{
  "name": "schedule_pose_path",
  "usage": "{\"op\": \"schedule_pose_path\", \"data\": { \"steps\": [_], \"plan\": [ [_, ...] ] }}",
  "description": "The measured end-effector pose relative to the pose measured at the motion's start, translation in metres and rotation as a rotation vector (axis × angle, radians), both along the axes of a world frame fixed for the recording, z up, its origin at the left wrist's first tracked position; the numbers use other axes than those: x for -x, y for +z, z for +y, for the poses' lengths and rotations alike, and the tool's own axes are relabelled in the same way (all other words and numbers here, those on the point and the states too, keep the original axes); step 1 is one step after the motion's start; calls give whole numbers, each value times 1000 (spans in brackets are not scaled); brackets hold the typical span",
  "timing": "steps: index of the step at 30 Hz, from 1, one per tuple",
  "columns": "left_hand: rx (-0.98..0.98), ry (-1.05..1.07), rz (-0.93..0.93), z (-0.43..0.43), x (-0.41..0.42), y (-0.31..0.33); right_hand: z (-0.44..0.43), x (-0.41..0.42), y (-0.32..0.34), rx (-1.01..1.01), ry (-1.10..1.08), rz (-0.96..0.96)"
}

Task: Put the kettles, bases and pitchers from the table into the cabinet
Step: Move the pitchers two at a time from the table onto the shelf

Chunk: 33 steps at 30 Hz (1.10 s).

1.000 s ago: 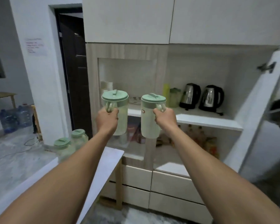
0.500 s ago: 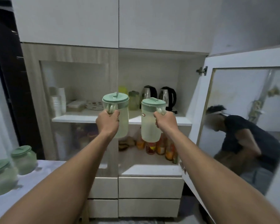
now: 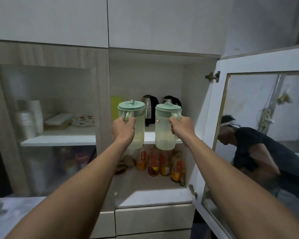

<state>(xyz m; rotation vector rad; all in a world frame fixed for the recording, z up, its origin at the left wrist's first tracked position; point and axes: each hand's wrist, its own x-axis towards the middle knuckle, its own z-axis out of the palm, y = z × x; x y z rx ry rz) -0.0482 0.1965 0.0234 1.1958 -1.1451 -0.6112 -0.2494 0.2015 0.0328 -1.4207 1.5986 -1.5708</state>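
**Ana:** Where are the pitchers?

**Ben:** Up in the air, right in front of the shelf [image 3: 149,136]. The left grip [image 3: 123,129] is curled tight round the handle of the left pitcher [image 3: 139,133]. That pitcher hangs just behind the fist. The right grip [image 3: 182,127] is wrapped round the handle of the right pitcher [image 3: 163,133], which hangs just left of that fist.

**Ana:** What is in them?

**Ben:** Both have green lids on. I cannot tell if they hold anything.

**Ana:** And on the shelf?

**Ben:** The left kettle [image 3: 150,109] and the right kettle [image 3: 173,100] stand at the back. Bottles [image 3: 159,163] stand below the shelf.

**Ana:** What changed?

**Ben:** The shelf was farther off before. Now the pitchers are close to its front edge. The counter [image 3: 16,214], down left of the shelf, shows less.
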Motion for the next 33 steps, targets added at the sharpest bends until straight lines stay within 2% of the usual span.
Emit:
{"op": "schedule_pose_path", "data": {
  "steps": [8,21,33],
  "plan": [
    [-14,7,13,-79,14,-10,-85,11,-8,-2,-26,-55],
    [-101,201,34,-249,33,-34,-283,4,-30,-27,77,-64],
    [-189,298,55,-350,27,-76,-395,-19,-73,-122,120,-50]
  ]
}}
